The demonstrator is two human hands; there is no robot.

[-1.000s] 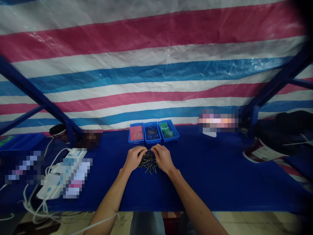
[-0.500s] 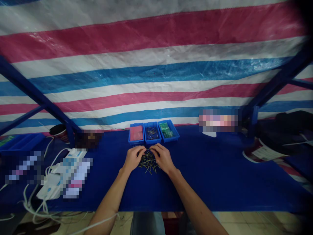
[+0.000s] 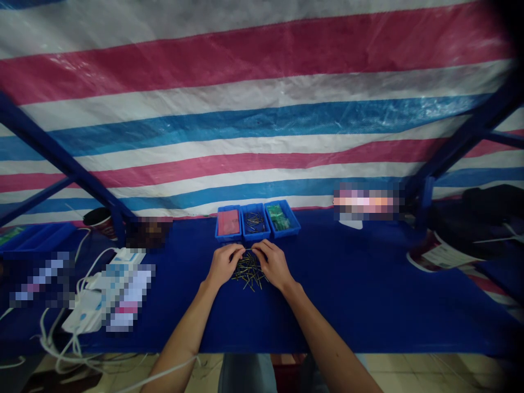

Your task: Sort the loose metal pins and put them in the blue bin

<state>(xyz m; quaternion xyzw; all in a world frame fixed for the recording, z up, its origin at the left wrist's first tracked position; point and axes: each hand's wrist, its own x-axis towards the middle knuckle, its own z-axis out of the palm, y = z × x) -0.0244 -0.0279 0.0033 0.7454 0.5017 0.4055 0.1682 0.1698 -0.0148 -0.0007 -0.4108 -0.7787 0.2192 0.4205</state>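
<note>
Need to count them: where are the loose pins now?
In the head view, the loose metal pins lie between the left hand and right hand, just in front of the middle blue tray.

We're looking down along the work table, and we're seeing a loose pile of metal pins lying on it, right between the left hand and the right hand. Just behind the pile, we're watching three plastic trays sitting side by side: the left tray holding something flat, the middle tray holding more pins, the right tray holding small packets. Over on the left, we're spotting a power strip near the front edge, with a cup towards the back. Behind everything, we're seeing a tarp hanging.
</note>
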